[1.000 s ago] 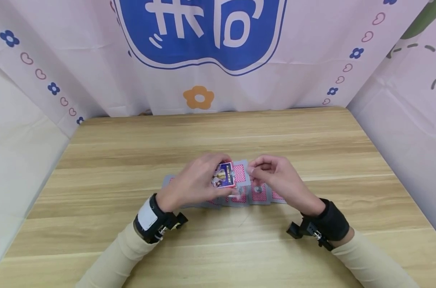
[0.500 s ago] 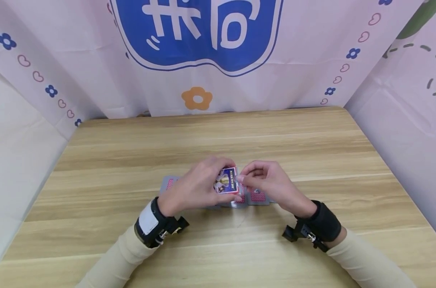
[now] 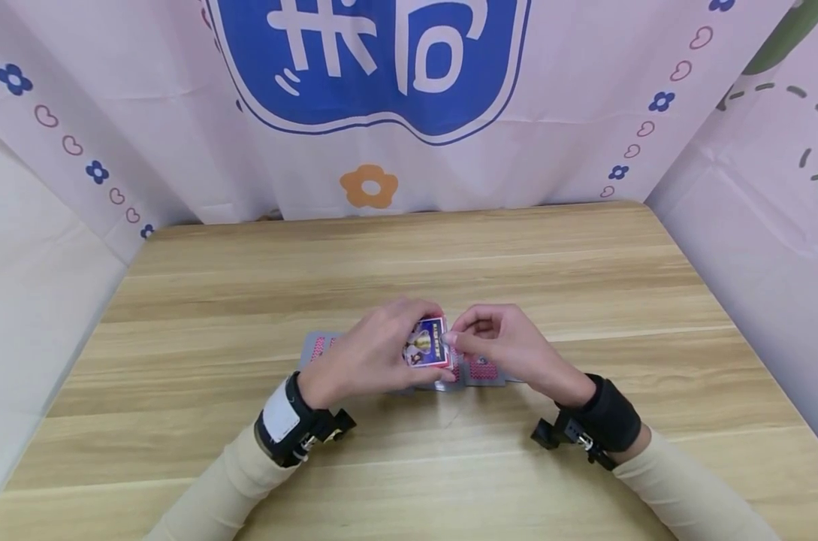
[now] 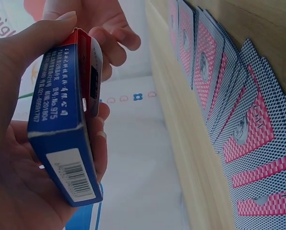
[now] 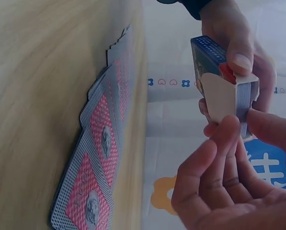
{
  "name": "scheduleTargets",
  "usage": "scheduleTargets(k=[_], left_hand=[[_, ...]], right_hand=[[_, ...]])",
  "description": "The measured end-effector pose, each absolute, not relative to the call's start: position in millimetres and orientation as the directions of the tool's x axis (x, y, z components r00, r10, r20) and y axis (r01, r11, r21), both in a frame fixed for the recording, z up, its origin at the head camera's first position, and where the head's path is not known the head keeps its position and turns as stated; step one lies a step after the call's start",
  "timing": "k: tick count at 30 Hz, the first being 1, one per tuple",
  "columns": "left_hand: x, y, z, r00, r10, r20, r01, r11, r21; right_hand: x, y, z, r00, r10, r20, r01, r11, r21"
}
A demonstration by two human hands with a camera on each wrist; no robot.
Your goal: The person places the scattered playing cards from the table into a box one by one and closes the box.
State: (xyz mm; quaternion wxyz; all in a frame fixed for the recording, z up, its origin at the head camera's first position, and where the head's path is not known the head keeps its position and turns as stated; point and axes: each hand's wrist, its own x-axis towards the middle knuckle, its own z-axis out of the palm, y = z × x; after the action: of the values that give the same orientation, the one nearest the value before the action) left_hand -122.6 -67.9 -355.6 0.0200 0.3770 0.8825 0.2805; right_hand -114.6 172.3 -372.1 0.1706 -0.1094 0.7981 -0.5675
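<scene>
Playing-card box [image 3: 424, 343] of blue and red cardboard is held up above the worktop [image 3: 409, 466], over a row of loose cards, with its picture face upward and its open end toward the person's right. The left hand [image 3: 375, 350] grips it, thumb along one narrow side and fingers [image 4: 100, 143] round the opposite one. A white barcode label [image 4: 72, 175] covers the closed end, and print runs along the blue side. At the open end a pale flap [image 5: 219, 98] stands folded out, and inside sits a stack of cards [image 5: 244, 100], its edges showing at the mouth. Thumb and forefinger of the right hand [image 3: 506, 344] pinch the exposed end of that stack, other fingers curled in; how many cards they have hold of cannot be told. Below lies the row of playing cards [image 5: 105, 136], spread on the worktop face down and overlapping, their backs pink-checked with grey patterned borders and a round emblem. Behind the worktop hangs a pale cloth [image 3: 564, 150] with a large blue emblem [image 3: 375, 105].
</scene>
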Motion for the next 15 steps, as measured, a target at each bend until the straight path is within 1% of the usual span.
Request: scheduleTargets(k=[3, 6, 10, 15], left_hand=[[-123, -68, -355, -0.723, 0.669, 0.173, 0.646, 0.566, 0.513], [-125, -70, -354, -0.735, 0.657, 0.167, 0.634, 0.578, 0.515], [-127, -73, -351, -0.756, 0.636, 0.157, 0.613, 0.603, 0.510], [-130, -76, -350, -0.771, 0.619, 0.154, 0.602, 0.628, 0.493]], right_hand=[[-117, 179, -369, -0.916, -0.375, -0.141, 0.007, 0.337, -0.941], [-120, 190, -363, -0.927, -0.348, -0.142, 0.011, 0.352, -0.936], [-125, 206, -354, -0.941, -0.307, -0.141, -0.002, 0.421, -0.907], [-134, 226, -346, -0.939, -0.328, -0.097, -0.096, 0.526, -0.845]])
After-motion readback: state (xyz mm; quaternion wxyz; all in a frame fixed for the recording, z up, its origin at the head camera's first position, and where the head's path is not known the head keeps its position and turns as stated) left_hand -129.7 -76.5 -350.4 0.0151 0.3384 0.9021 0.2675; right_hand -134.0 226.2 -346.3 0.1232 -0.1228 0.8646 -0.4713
